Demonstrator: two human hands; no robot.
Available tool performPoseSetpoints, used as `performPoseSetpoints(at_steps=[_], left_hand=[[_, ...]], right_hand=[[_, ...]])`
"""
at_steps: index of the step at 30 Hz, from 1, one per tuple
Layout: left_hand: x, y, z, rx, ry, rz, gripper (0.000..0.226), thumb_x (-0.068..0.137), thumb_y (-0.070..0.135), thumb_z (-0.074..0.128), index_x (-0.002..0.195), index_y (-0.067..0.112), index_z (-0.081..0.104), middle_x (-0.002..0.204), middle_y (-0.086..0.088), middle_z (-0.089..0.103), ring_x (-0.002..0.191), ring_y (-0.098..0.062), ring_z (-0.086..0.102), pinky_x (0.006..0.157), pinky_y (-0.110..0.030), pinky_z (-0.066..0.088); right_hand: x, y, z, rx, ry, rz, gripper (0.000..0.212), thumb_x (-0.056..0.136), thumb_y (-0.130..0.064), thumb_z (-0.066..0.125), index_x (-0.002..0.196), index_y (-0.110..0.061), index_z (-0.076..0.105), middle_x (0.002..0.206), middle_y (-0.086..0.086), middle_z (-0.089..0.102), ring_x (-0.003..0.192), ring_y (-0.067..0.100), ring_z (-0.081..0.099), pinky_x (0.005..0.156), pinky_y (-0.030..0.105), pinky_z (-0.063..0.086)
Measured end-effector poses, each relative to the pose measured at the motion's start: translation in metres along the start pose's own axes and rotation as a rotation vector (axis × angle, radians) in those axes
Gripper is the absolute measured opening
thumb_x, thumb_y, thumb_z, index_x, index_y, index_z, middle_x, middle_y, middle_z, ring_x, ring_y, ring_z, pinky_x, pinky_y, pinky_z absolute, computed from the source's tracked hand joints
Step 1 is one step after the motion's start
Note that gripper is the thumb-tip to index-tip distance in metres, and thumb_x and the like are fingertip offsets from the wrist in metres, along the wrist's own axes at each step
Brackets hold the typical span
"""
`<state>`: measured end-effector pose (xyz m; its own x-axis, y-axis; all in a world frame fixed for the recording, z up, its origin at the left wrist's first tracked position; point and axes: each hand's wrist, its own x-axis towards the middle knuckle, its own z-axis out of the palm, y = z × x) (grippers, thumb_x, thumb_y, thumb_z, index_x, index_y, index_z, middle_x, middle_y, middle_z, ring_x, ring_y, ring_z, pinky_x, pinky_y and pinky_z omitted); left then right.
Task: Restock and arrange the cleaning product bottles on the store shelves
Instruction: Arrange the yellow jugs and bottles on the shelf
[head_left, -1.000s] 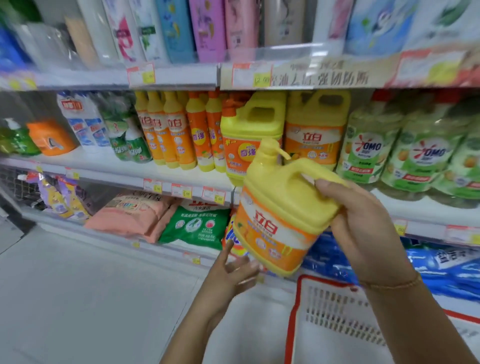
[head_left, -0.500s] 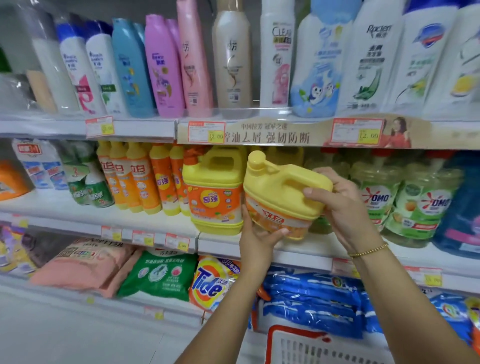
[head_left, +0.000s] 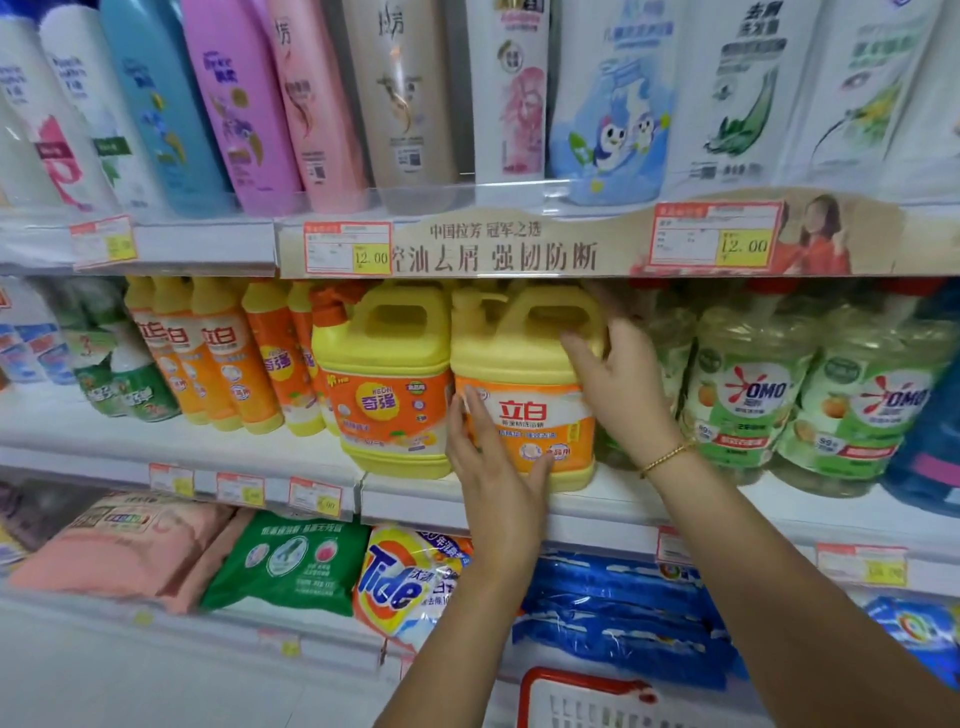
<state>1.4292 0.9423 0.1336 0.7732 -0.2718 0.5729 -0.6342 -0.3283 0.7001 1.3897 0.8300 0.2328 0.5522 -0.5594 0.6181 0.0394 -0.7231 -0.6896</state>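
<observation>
Yellow jug (head_left: 524, 395): upright on shelf (head_left: 410, 501), between both grips, label outward.
Left grip (head_left: 493, 467): fingers straight, flat on label, likely squaring front.
Right grip (head_left: 618, 389): clamped on handle end, steering.
Neighbour jug (head_left: 384, 384): touching, beyond left grip.

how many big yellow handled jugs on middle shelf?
2. Left jug stands by the orange bottles; right jug beside it, left hand flat on its label, right hand gripping its handle end. Others may hide behind.

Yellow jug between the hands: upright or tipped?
Upright. The yellow jug stands base-flat on the middle shelf, handle on top, label level, beside the neighbouring jug.
</observation>
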Motion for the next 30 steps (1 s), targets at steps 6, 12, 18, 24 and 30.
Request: performPoseSetpoints(at_steps=[6,12,18,24,30], left_hand=[[0.001,-0.005,0.006,-0.003,0.012,0.009,0.098,0.084,0.027,0.072,0.153,0.02,0.002,0.157,-0.012,0.007,0.145,-0.022,0.009,0.112,-0.023,0.014],[0.005,-0.011,0.014,0.0,-0.057,-0.042,0.093,0.087,0.014,0.068,0.153,0.016,0.002,0.156,-0.017,0.006,0.145,-0.027,0.013,0.111,-0.024,0.015],[0.001,-0.007,0.007,0.022,-0.155,-0.105,0.094,0.088,0.007,0.063,0.153,0.017,-0.005,0.157,-0.014,0.002,0.145,-0.025,0.017,0.111,-0.027,0.023],[-0.022,0.006,-0.026,0.1,-0.315,-0.066,0.055,0.089,0.014,0.061,0.141,0.007,0.042,0.13,-0.014,0.053,0.121,-0.03,0.048,0.096,-0.033,0.04],[-0.115,-0.027,-0.046,0.225,-0.708,-0.143,0.027,0.086,0.036,0.067,0.071,0.012,0.065,0.064,-0.001,0.064,0.071,-0.025,0.064,0.057,-0.023,0.039]], right_hand=[[-0.039,0.022,0.007,-0.092,-0.107,-0.096,0.08,0.085,-0.024,0.07,0.145,-0.038,0.018,0.157,0.006,0.012,0.139,0.009,0.019,0.104,0.015,0.022],[-0.064,0.056,0.006,-0.258,-0.185,-0.24,0.091,0.081,0.007,0.065,0.147,-0.034,0.018,0.159,0.008,0.005,0.138,-0.01,0.008,0.106,0.013,0.023],[-0.067,0.059,0.004,-0.309,-0.242,-0.213,0.092,0.085,0.012,0.055,0.148,-0.039,0.012,0.16,0.01,0.004,0.132,0.026,0.039,0.103,0.039,0.045],[-0.089,0.034,-0.056,-0.415,-0.537,-0.086,0.058,0.095,-0.016,0.053,0.148,-0.021,0.032,0.154,0.006,0.03,0.135,0.021,0.037,0.108,0.026,0.03],[-0.187,0.071,-0.172,-0.503,-0.663,0.159,0.029,0.086,-0.019,0.068,0.112,-0.007,0.063,0.096,0.01,0.062,0.087,0.017,0.05,0.089,0.036,0.042]])
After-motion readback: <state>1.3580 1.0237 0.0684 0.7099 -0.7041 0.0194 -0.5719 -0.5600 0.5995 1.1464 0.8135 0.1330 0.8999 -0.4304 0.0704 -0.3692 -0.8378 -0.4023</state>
